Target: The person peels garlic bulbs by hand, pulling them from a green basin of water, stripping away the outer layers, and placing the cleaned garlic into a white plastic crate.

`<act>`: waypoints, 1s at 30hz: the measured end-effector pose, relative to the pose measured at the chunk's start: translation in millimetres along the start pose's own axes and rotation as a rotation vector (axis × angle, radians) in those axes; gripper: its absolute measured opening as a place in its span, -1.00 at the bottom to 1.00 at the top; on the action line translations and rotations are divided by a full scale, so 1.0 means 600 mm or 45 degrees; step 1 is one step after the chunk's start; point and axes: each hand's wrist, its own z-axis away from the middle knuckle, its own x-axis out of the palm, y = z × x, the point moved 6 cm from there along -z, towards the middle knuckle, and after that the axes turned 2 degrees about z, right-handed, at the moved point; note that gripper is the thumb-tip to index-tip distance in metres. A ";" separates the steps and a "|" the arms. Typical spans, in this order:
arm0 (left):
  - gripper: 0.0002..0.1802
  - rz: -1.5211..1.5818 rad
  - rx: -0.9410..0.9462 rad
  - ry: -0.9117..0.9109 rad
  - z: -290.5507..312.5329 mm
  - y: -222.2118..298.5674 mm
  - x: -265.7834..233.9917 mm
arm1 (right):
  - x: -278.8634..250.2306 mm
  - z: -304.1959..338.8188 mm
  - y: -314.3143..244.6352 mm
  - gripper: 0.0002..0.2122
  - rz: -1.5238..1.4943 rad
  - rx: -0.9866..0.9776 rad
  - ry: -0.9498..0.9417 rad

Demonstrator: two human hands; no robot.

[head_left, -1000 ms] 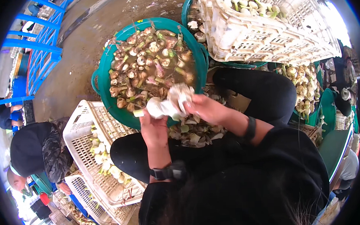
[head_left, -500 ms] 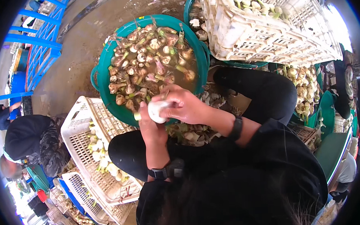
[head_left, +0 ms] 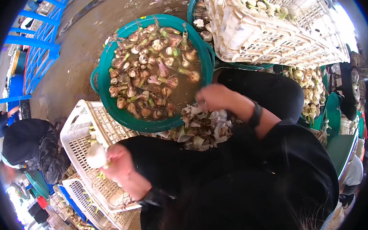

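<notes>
My left hand (head_left: 121,163) is closed on a peeled white garlic bulb (head_left: 96,156), which is smeared by motion. It is over the white plastic crate (head_left: 107,188) at my left, where more cleaned bulbs with green stem stubs lie. My right hand (head_left: 217,98) is at the near right rim of a green basin (head_left: 151,125), its fingers curled; whatever they may pinch is hidden. Unpeeled garlic bulbs (head_left: 143,71) with roots and stalks float in the basin's muddy water. Just under my right hand, a heap of garlic skins (head_left: 211,128) lies between my legs.
Another white crate (head_left: 270,33) with cleaned bulbs stands at the far right on a green tub. Right of my knee is a tub of pale garlic bulbs (head_left: 312,91). A crouching person (head_left: 27,140) and blue metal rails (head_left: 44,55) are at the left.
My hands have parted from above the basin's near edge. The left has carried the garlic bulb left and nearer, over the crate; the right has moved right, toward the skins.
</notes>
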 end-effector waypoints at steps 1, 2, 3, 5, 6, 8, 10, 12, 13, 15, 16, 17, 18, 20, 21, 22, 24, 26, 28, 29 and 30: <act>-0.64 -0.046 0.071 -0.047 0.021 0.020 0.005 | -0.009 -0.050 0.033 -0.69 -0.175 0.176 0.204; -0.60 -0.083 0.157 -0.094 0.036 0.042 0.011 | -0.030 -0.089 0.042 -0.72 -0.238 0.255 0.490; -0.55 -0.108 0.228 -0.061 0.045 0.045 0.003 | -0.028 -0.142 0.051 -0.74 -0.286 0.284 0.605; -0.49 -0.252 -0.093 -0.219 0.020 -0.049 -0.001 | 0.031 -0.204 0.116 -0.73 -0.145 0.370 0.565; -0.53 -0.318 -0.293 -0.228 0.023 -0.103 0.004 | 0.052 -0.231 0.128 -0.70 -0.001 0.398 0.485; -0.68 -0.777 -0.178 -0.067 0.005 -0.179 -0.033 | 0.078 -0.249 0.115 -0.70 -0.169 0.442 0.369; -0.66 -1.031 -0.345 0.272 -0.013 -0.247 -0.097 | 0.096 -0.240 0.077 -0.69 -0.633 0.450 0.427; -0.54 -1.308 -0.373 0.422 -0.013 -0.263 -0.114 | 0.066 -0.195 -0.013 -0.72 -1.292 0.215 0.742; -0.48 -1.203 -0.492 0.193 -0.008 -0.292 -0.102 | 0.054 -0.163 -0.038 -0.73 -1.655 0.058 0.868; -0.45 -1.083 -0.429 0.029 0.004 -0.315 -0.068 | 0.002 -0.096 -0.071 -0.77 -1.147 -0.175 1.118; -0.45 -1.093 -0.439 0.039 -0.001 -0.306 -0.075 | -0.031 -0.055 -0.110 -0.81 -0.610 -0.426 1.326; -0.50 -1.377 -0.296 -0.055 -0.019 -0.290 -0.072 | -0.049 -0.035 -0.106 -0.81 -0.608 -0.410 1.327; -0.55 -1.655 -0.142 -0.156 -0.033 -0.276 -0.068 | -0.049 -0.034 -0.120 -0.86 -0.217 -0.440 1.008; -0.66 -1.704 -0.039 -0.192 -0.034 -0.266 -0.060 | -0.046 -0.022 -0.134 -0.89 0.162 -0.462 0.678; -0.66 -1.874 0.137 -0.396 -0.036 -0.265 -0.050 | -0.040 -0.015 -0.139 -0.91 0.218 -0.462 0.540; -0.66 -2.029 0.322 -0.605 -0.026 -0.270 -0.031 | -0.030 -0.011 -0.142 -0.92 0.276 -0.462 0.402; -0.68 -2.029 0.235 -0.567 -0.017 -0.273 -0.032 | -0.015 -0.009 -0.143 -0.91 0.276 -0.456 0.443; -0.64 -2.022 0.127 -0.526 -0.020 -0.273 -0.042 | -0.005 -0.014 -0.137 -0.91 0.275 -0.457 0.482; -0.64 -1.959 0.049 -0.525 -0.008 -0.277 -0.037 | -0.028 -0.021 -0.100 -0.88 -0.182 -0.372 0.750; -0.63 -1.895 -0.030 -0.520 -0.001 -0.282 -0.033 | -0.018 -0.039 -0.076 -0.84 -0.468 -0.225 0.598; -0.63 -1.899 -0.036 -0.525 0.004 -0.284 -0.031 | -0.008 -0.038 -0.068 -0.84 -0.472 -0.219 0.601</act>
